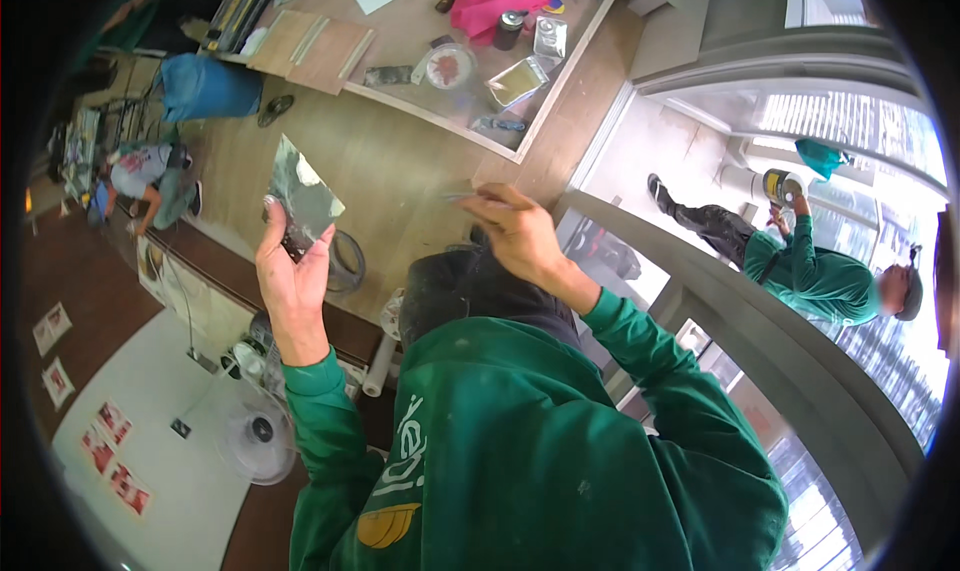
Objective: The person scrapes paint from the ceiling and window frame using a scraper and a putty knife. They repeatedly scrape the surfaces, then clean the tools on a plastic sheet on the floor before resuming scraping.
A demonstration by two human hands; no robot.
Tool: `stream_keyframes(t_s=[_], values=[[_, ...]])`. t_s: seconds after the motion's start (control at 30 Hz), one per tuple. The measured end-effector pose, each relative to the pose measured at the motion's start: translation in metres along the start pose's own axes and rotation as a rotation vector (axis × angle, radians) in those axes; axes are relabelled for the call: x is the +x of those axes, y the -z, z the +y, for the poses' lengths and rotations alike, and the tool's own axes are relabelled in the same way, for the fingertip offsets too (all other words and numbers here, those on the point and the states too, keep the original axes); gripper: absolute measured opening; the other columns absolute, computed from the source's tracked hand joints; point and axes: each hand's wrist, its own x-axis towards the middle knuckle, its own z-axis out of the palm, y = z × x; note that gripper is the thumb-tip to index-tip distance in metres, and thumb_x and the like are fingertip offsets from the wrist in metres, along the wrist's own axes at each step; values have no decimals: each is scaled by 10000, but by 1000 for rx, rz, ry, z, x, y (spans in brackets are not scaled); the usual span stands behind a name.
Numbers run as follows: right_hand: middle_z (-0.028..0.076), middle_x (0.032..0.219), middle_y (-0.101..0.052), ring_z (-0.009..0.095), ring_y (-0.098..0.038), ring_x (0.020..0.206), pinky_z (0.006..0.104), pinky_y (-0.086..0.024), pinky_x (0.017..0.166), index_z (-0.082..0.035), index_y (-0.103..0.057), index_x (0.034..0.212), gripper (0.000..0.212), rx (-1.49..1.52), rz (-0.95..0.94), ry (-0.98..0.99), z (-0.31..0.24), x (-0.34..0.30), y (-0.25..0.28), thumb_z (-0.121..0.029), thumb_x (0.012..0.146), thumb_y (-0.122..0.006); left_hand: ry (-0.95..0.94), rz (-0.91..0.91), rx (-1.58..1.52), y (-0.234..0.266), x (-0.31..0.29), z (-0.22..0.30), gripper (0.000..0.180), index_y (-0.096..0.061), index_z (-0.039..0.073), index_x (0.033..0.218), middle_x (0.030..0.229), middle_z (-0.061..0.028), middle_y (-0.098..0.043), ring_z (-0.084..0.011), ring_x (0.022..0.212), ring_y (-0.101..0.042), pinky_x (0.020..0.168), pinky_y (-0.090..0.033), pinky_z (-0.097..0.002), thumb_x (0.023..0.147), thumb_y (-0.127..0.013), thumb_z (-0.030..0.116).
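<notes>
My left hand [293, 286] grips a dark, flat, four-cornered plate [303, 203] by its lower corner, thumb and fingers on its edges. A pale patch of paste lies near the plate's upper right edge. Over to the right, apart from the plate, my right hand [520, 233] is closed in a pinch. Something thin and greyish pokes out at its fingertips, too blurred to name. Both forearms are in green sleeves.
Ahead stands a workbench [420, 106] holding a round tub [450, 68], a tray [518, 83], a dark can [509, 31] and pink cloth [490, 7]. A person in green [815, 271] holds a can beyond the frame at right. Another person [145, 176] crouches at left. A fan [258, 433] stands lower left.
</notes>
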Motion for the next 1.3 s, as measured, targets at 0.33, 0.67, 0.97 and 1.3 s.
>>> stream_keyframes(t_s=[0.33, 0.67, 0.97, 1.3], values=[[41, 997, -673, 107, -578, 822, 260, -512, 759, -147, -676, 1175, 274, 188, 834, -656, 160, -52, 42, -121, 921, -577, 189, -263, 457, -96, 103, -78, 314, -594, 72, 1145, 1092, -45, -653, -188, 952, -610, 797, -477, -361, 962, -551, 323], [8, 891, -650, 85, -568, 746, 246, -503, 602, -106, -679, 1164, 277, 352, 1652, -857, 263, -145, -76, -147, 907, -583, 337, -707, 914, -78, 270, -178, 256, -600, 120, 1144, 1019, -16, -670, -161, 864, -642, 735, -530, -360, 963, -553, 295], [130, 1221, -588, 196, -516, 1131, 347, -361, 1005, 111, -577, 1171, 421, 1023, 2119, -1246, 297, -165, -456, -201, 894, -629, 694, -909, 1054, 24, 340, -207, 304, -590, 94, 1175, 1079, -69, -666, -204, 918, -652, 757, -545, -413, 964, -544, 307], [101, 1052, -663, 199, -633, 939, 337, -480, 852, 23, -645, 1067, 296, 1557, 2438, -1235, 353, -164, -670, -204, 878, -626, 1125, -1111, 1529, 180, 394, -419, 316, -587, -2, 1178, 1161, -83, -638, -206, 1036, -615, 938, -474, -370, 946, -577, 213]])
